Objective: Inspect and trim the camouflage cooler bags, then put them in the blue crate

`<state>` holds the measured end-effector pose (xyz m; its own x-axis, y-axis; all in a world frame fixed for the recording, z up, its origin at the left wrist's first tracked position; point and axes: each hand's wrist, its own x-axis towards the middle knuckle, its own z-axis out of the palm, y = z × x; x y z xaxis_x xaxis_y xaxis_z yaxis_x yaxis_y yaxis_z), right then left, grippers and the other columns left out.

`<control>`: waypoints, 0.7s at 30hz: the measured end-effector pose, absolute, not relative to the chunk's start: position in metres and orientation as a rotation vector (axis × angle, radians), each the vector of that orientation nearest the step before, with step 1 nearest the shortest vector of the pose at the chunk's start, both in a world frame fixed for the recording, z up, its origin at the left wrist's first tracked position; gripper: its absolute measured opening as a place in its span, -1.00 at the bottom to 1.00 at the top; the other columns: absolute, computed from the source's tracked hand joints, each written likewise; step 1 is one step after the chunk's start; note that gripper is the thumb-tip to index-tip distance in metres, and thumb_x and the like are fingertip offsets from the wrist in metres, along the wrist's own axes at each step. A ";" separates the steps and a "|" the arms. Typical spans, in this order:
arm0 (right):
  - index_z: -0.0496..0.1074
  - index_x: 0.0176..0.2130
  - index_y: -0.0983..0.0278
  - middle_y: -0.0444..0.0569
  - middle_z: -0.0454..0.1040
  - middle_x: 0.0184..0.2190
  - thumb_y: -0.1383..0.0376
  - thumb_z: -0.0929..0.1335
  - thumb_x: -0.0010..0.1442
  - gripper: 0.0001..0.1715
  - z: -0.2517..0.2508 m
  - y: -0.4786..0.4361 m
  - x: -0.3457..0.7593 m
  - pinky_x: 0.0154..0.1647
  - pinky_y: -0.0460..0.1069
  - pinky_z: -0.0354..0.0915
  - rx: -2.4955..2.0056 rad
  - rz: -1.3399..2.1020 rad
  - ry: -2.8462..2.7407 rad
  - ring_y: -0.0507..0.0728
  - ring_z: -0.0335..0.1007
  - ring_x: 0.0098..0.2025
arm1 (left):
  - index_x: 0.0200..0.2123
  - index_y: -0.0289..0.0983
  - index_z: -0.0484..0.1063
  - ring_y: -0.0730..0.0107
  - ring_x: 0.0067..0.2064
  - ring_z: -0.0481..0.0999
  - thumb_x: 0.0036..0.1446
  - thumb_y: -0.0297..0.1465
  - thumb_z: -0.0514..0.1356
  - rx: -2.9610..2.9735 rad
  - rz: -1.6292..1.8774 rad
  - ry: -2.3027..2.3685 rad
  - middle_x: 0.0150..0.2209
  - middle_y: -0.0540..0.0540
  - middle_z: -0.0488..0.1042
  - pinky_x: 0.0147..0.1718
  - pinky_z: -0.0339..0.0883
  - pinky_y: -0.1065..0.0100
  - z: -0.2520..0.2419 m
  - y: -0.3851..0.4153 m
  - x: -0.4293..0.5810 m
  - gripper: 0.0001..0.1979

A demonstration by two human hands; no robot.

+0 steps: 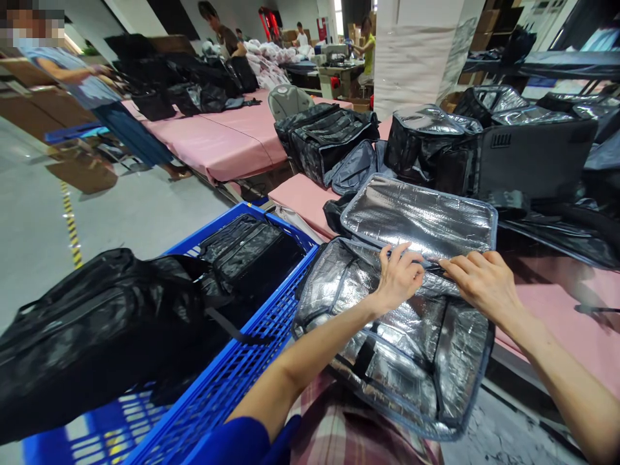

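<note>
An open insulated bag with a silver foil lining lies in front of me, half on my lap and half on the pink table. Its foil-lined lid is folded back. My left hand rests on the bag's rear rim near the lid hinge, fingers curled and pinching the edge. My right hand is right beside it, fingers pressed together on the same rim. The two hands nearly touch over the seam.
A blue plastic crate on my left holds black bags. More black and foil-lined bags pile up on the pink tables. A person stands at far left; others work at the back. A white pillar rises behind.
</note>
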<state>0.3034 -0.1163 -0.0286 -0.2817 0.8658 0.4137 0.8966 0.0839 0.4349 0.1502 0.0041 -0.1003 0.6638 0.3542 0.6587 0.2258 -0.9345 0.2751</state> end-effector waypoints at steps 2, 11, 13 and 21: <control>0.47 -0.21 0.33 -0.04 0.43 -0.42 0.41 0.21 0.33 -0.75 -0.028 -0.116 0.302 -0.32 0.03 -0.08 -1.831 -0.980 -2.291 0.11 0.13 -0.36 | -0.41 -0.23 0.43 0.15 0.22 0.16 0.17 -0.43 0.14 2.684 1.108 0.501 -0.13 -0.06 0.47 0.15 -0.11 -0.03 -0.099 0.002 0.147 -0.88; 0.45 -0.16 0.34 -0.03 0.43 -0.39 0.36 0.24 0.33 -0.79 -0.028 -0.118 0.298 -0.30 0.03 -0.05 -1.841 -0.957 -2.217 0.12 0.16 -0.34 | -0.36 -0.24 0.50 0.37 -0.16 0.48 0.23 -0.37 0.14 2.294 0.905 0.801 -0.23 -0.03 0.51 -0.14 0.26 0.25 -0.117 0.008 0.105 -0.83; 0.44 -0.14 0.34 -0.03 0.44 -0.38 0.37 0.24 0.33 -0.79 -0.026 -0.111 0.292 -0.30 0.03 -0.05 -1.831 -0.980 -2.240 0.11 0.15 -0.34 | -0.27 -0.23 0.49 0.45 -0.27 0.49 0.21 -0.36 0.16 2.157 0.924 0.890 -0.23 -0.03 0.51 -0.19 0.30 0.32 -0.122 0.009 0.110 -0.88; 0.46 -0.17 0.34 -0.03 0.45 -0.39 0.34 0.22 0.35 -0.76 -0.028 -0.089 0.288 -0.31 0.03 -0.06 -1.853 -1.059 -2.225 0.12 0.16 -0.35 | -0.26 -0.27 0.41 0.50 -0.35 0.43 0.10 -0.37 0.28 2.141 1.219 1.042 -0.30 -0.01 0.41 -0.35 0.28 0.42 -0.125 0.007 0.129 -0.85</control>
<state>0.2884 -0.0894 -0.0283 -0.2765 0.8465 0.4549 0.8869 0.0425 0.4600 0.1291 0.0073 -0.1252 0.3199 0.7951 0.5151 0.3850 -0.6059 0.6962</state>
